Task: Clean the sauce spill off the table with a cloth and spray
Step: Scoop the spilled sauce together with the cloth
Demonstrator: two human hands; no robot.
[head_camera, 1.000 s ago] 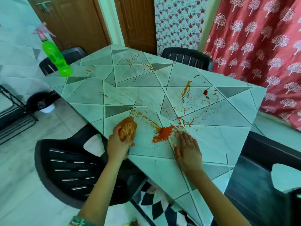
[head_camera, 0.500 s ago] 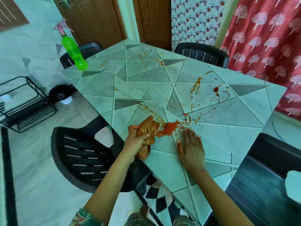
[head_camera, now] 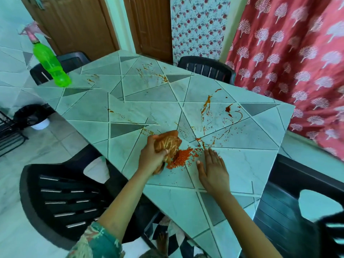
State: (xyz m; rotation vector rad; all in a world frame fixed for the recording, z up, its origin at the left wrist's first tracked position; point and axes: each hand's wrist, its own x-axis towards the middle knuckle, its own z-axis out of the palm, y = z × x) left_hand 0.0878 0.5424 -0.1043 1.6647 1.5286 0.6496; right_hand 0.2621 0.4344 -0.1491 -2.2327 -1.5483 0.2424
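Since a second ago the left hand (head_camera: 151,158) has carried the bunched cloth (head_camera: 167,144) from the near-left edge of the table (head_camera: 242,164) in towards the middle, and the wad now sits right against the left side of the thickest part of the sauce spill (head_camera: 181,158), touching it or all but touching it. Its fingers are curled tightly round the cloth, the thumb across the lower end. The right hand (head_camera: 212,170) has stayed where it was, flat on the table just right of that grainy red-orange patch, fingers straight and together, holding nothing. My reading is that the wipe is only arriving at the heavy patch: that heap looks unsmeared, and thinner streaks and spatters run across the tiles beyond it, towards the far edge and the right side, so most of the cleaning is still to do. The green spray bottle (head_camera: 50,66) with its pink trigger head stands on the far-left corner, well apart from both hands and untouched. No brand, label or writing can be read anywhere; the bottle shows no label, and the brownish cloth bears only a pattern of pale lines.
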